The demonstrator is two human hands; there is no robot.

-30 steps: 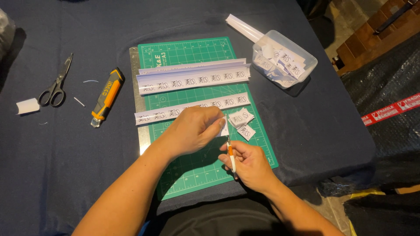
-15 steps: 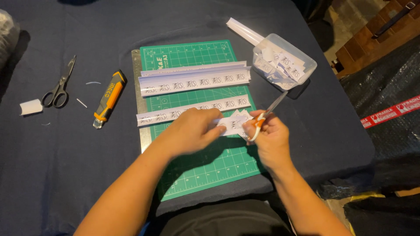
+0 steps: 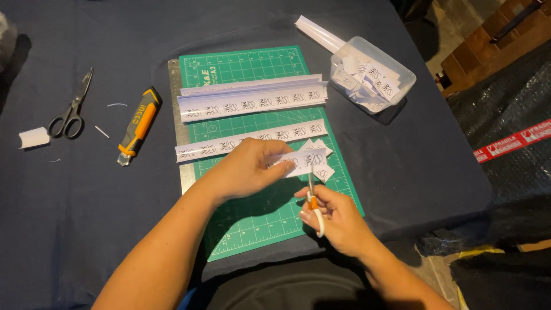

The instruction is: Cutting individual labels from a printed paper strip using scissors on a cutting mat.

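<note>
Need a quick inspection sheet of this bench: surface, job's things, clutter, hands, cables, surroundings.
Surface: dark cloth-covered table with a green cutting mat and a metal ruler along the mat's left edge.
Job's things: short printed paper strip held over the mat; small orange-handled scissors at its lower edge; long printed strips on the mat; clear tub of cut pieces.
Clutter: grey scissors, utility knife, white scrap.
Hands: left hand fingers pinch the strip; right hand grips the small scissors.
Cables: nothing seen.
Surroundings: black wrapped bundle with red tape, wooden furniture.
</note>
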